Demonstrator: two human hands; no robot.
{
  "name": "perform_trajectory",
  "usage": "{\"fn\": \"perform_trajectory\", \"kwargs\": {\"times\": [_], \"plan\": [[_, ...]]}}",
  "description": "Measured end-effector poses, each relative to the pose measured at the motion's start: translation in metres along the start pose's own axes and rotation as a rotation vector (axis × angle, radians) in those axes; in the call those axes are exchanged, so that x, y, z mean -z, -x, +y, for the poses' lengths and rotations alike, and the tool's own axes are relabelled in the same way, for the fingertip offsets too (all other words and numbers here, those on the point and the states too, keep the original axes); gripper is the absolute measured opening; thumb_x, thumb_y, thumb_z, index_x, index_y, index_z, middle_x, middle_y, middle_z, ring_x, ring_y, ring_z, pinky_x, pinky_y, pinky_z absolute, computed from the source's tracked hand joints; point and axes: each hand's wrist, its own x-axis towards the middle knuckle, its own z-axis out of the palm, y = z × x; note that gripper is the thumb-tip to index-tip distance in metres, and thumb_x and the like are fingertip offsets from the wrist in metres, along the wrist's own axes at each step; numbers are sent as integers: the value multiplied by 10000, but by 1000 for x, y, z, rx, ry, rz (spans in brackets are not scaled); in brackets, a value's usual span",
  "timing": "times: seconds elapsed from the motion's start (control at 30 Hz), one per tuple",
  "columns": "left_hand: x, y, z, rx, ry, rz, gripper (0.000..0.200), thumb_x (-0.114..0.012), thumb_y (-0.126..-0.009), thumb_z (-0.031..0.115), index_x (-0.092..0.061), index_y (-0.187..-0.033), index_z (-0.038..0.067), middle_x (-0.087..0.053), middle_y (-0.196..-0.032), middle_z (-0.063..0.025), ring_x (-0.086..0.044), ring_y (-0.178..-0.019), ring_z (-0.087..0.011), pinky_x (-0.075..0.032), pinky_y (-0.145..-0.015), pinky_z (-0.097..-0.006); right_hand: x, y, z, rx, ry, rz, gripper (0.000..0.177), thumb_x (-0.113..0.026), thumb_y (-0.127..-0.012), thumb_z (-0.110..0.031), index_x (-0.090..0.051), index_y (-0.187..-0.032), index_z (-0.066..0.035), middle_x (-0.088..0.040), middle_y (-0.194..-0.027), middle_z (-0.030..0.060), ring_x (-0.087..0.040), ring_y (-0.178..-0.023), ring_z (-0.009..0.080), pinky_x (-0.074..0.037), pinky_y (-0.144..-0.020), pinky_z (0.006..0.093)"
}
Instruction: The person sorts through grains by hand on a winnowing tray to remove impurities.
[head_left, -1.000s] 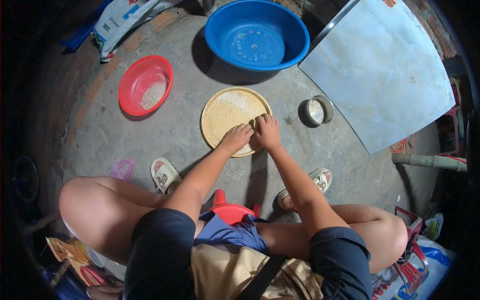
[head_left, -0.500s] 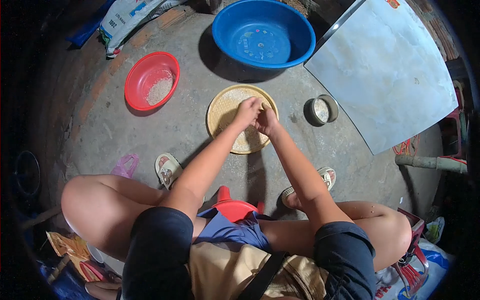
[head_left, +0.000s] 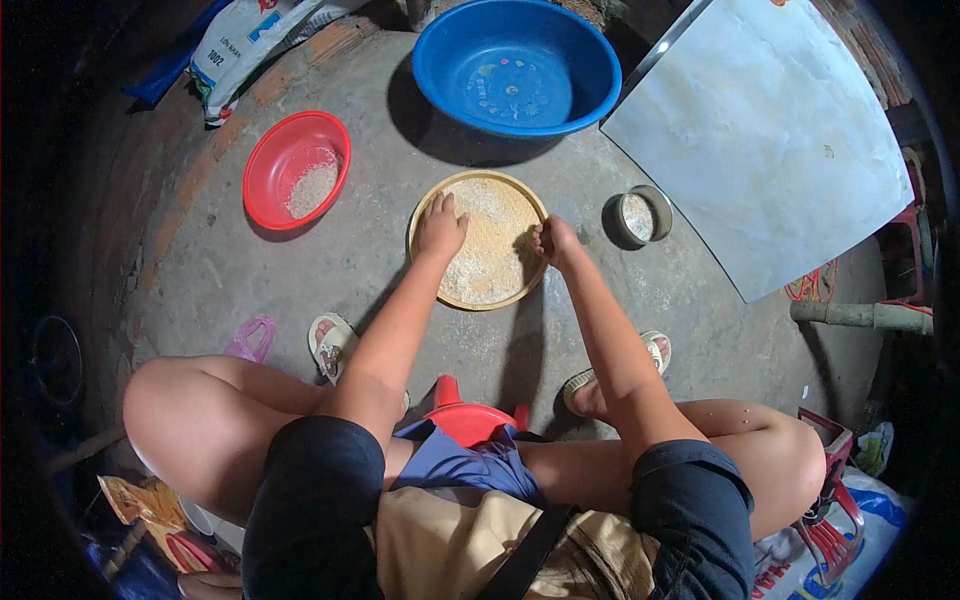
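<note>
A round, shallow tan tray (head_left: 461, 300) lies on the concrete floor with pale grains (head_left: 490, 235) spread over its bottom. Over the tray's left part is my left hand (head_left: 441, 229), fingers apart and pointing away from me, at the grains. My right hand (head_left: 556, 243) is at the tray's right rim, its fingers curled around the edge.
Beyond the tray stands a big blue basin (head_left: 515, 75). A red basin (head_left: 262, 185) with some grains is at the left. To the right are a small round metal container (head_left: 657, 205) and a large pale board (head_left: 770, 150). A red stool (head_left: 470, 422) is between my legs.
My hands were together above the middle of the tray and have moved apart. The left went to the left part, the right to the right rim. More of the grains now shows.
</note>
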Motion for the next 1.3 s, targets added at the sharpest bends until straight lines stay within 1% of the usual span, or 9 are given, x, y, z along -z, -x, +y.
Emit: {"fn": "perform_trajectory", "kwargs": {"times": [0.07, 0.2, 0.43, 0.57, 0.7, 0.83, 0.9, 1.17, 1.3], "plan": [[-9, 11, 5, 6, -131, -92, 603, -479, -865, 342, -283, -1346, 37, -196, -1440, -120, -166, -1326, -301, -183, -1081, -372, 10, 3, 4, 11, -27, -38, 352, -274, -900, -312, -446, -694, -84, -512, -581, 51, -450, -459, 171, -382, -443, 263], [-29, 44, 36, -248, -179, -51, 567, -482, -867, 327, -328, -1329, 37, -256, -1420, -105, -201, -1318, -278, -194, -1079, -360, 11, 6, 7, -6, -173, -97, 332, -267, -884, -288, -449, -698, -82, -502, -591, 40, -465, -491, 169, -377, -454, 261], [-48, 69, 33, -682, 157, -148, 195, -521, -779, 69, -579, -960, 25, -568, -949, -109, -534, -920, -274, -452, -804, -342, 26, -4, 9, -36, -220, -166, 309, -285, -879, -255, -459, -770, -24, -518, -640, 99, -464, -506, 184, -384, -449, 275], [-31, 45, 25, -506, 196, -175, 147, -542, -777, 58, -614, -901, 26, -584, -920, -98, -562, -872, -244, -465, -767, -326, 17, 3, 7, -6, -127, -141, 323, -280, -865, -260, -467, -696, -57, -511, -611, 63, -472, -516, 160, -364, -449, 266], [-10, 15, 25, 195, 592, 0, 131, -612, -801, 109, -654, -894, 27, -649, -833, -87, -604, -711, -164, -477, -657, -278, 6, -2, 10, 45, -52, -45, 353, -264, -882, -258, -494, -753, -23, -544, -655, 93, -530, -563, 186, -449, -492, 281], [-1, -6, 41, 126, 940, -204, 179, -617, -797, 113, -649, -940, 10, -654, -833, -90, -605, -752, -144, -474, -664, -269, -22, 15, 4, -3, -93, 8, 344, -256, -887, -212, -495, -914, 34, -571, -782, 133, -604, -693, 232, -552, -675, 300], [29, -3, 67, 179, 877, -418, 221, -616, -798, 123, -635, -986, 9, -652, -848, -97, -611, -778, -157, -475, -677, -279, -27, 12, 5, -71, -376, -28, 345, -250, -892, -205, -470, -935, 58, -547, -820, 157, -586, -681, 241, -557, -631, 326], [22, 7, 47, -31, 269, -230, 324, -514, -859, 250, -570, -1085, 25, -537, -1138, -157, -504, -1074, -318, -409, -897, -377, 26, -55, 0, 17, -685, -229, 278, -277, -854, -173, -456, -882, 37, -533, -784, 158, -568, -669, 259, -517, -567, 357], [-8, 37, 16, -182, -149, -124, 481, -448, -885, 292, -352, -1315, 97, -274, -1389, -143, -254, -1282, -301, -220, -1046, -402, 35, 1, -90, 438, -697, 208, 222, -342, -813, -128, -472, -882, 38, -548, -722, 153, -552, -622, 255, -453, -512, 347]]}}
